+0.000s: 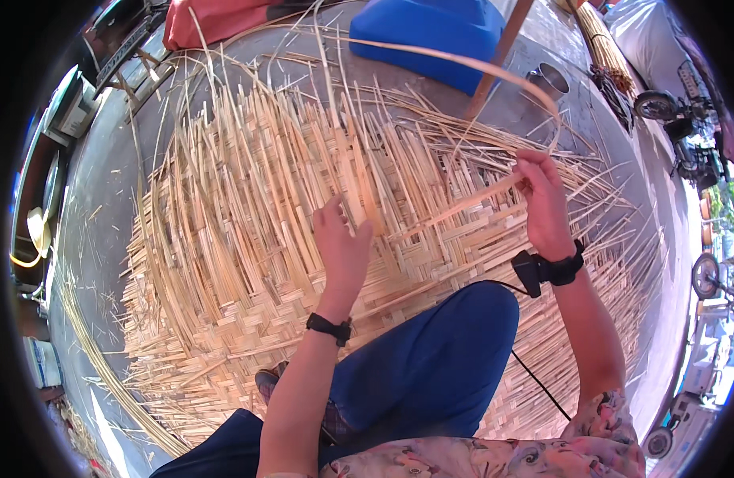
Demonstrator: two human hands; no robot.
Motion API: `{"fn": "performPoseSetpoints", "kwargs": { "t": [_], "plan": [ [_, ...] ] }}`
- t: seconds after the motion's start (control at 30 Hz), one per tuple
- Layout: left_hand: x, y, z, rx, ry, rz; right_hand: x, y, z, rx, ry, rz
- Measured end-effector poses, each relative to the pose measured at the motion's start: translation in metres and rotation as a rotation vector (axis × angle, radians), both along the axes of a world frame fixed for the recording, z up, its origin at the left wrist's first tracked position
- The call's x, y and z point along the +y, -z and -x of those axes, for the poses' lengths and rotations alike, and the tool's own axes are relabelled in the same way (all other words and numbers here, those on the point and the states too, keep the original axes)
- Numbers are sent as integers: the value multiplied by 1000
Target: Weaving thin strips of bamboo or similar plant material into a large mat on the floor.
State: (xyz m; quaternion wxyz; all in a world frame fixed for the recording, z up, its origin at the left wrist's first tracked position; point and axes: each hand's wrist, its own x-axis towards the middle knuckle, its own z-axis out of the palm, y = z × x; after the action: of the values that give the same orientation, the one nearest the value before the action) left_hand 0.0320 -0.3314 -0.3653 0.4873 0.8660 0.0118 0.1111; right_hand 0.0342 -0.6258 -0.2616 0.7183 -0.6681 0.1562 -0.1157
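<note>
A large woven mat of pale split-bamboo strips (215, 287) lies on the ground under me, with many loose strip ends sticking out. My right hand (542, 195), at the right of the mat, is closed on a long pale strip (463, 207) that runs down-left toward the weave. My left hand (339, 239) is over the middle of the mat, fingers apart and slightly curled beside some raised strips. Whether it touches them I cannot tell. A black band is on each wrist, the right one with a small device and cable. My bent knee (463, 334) rests over the mat.
A blue plastic object (415, 40), a wooden pole (490, 72) and a metal bucket (547, 80) stand beyond the mat. A red cover (204, 20) is at top left, a bundle of strips (602, 48) at top right. Motorbikes (678, 127) line the right edge. Long strips (104, 362) lie at left.
</note>
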Motion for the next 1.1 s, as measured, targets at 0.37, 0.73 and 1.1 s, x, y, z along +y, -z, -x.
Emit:
{"fn": "performPoseSetpoints", "kwargs": {
  "t": [0.37, 0.73, 1.1],
  "plan": [
    [-9, 8, 6, 563, 150, 1033, 0, -14, -36, -41, -821, 775],
    [-46, 35, -58, 914, 250, 794, -22, -15, -4, 292, -1071, 665],
    [-35, 5, -37, 448, 406, 223, 49, 121, -50, 282, -1071, 655]
  ]
}}
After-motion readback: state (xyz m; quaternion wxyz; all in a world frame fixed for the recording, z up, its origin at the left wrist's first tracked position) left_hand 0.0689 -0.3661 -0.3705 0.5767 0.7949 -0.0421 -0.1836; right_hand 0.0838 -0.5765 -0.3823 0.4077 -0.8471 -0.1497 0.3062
